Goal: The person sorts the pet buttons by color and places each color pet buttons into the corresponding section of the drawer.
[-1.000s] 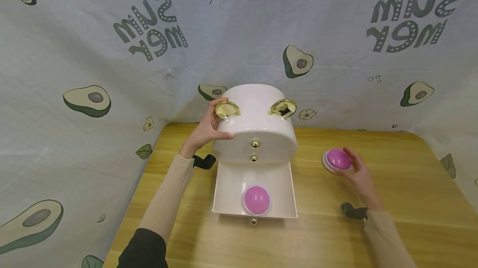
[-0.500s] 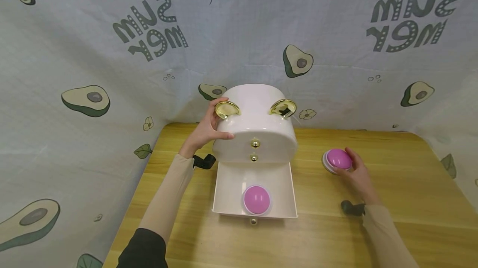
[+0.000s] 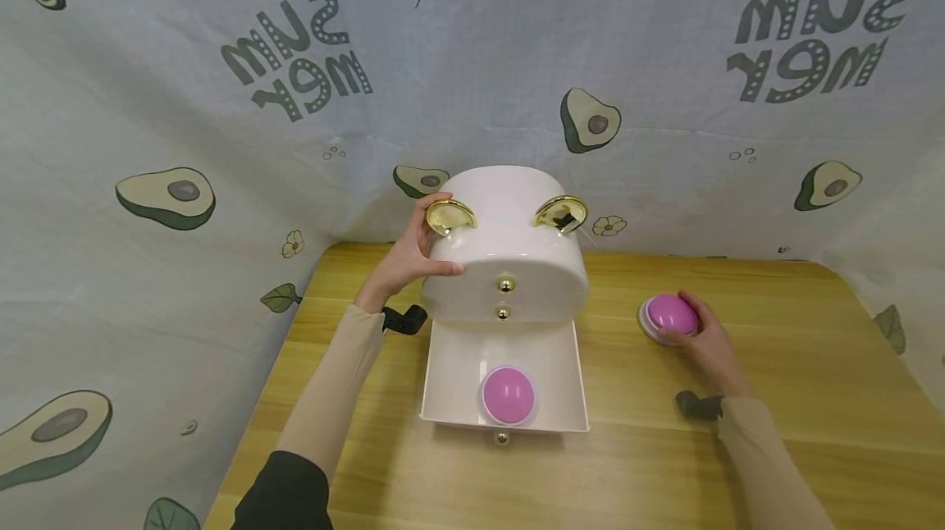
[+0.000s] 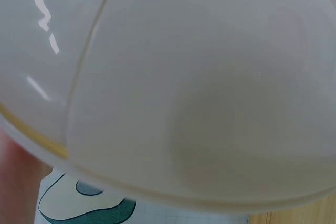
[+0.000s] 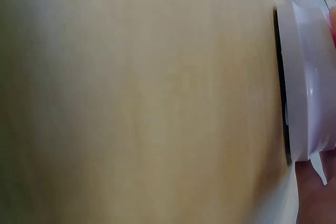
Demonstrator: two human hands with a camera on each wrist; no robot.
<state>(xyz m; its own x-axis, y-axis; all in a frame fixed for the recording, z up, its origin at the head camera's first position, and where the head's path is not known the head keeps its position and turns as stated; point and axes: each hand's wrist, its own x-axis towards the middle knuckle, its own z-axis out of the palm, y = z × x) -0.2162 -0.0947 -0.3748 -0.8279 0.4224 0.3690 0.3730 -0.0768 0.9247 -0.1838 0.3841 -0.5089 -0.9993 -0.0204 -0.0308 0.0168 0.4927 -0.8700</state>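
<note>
A white, rounded drawer box (image 3: 505, 239) with gold ear-shaped pieces stands at the middle of the table, its bottom drawer (image 3: 454, 358) pulled out. My left hand (image 3: 402, 263) grips the box's left side, thumb on the front and fingers behind the left gold ear. The box's white shell (image 4: 157, 77) fills most of the left wrist view. Inside the drawer sits a pink dome push button (image 3: 508, 395) on a white base. To the right, my right hand (image 3: 710, 349) holds a second pink push button (image 3: 670, 314) between thumb and fingers. Its white base (image 5: 310, 82) shows edge-on in the right wrist view.
The wooden table (image 3: 642, 464) runs beneath everything. A white cloth (image 3: 472, 46) printed with avocados and lettering hangs behind and to the left. Gold knobs (image 3: 505, 285) mark the box's upper front, and another knob (image 3: 502, 438) sticks out from the drawer front.
My right wrist has shifted slightly toward the back, with the fingers still around the push button. The left hand, box and drawer look unchanged.
</note>
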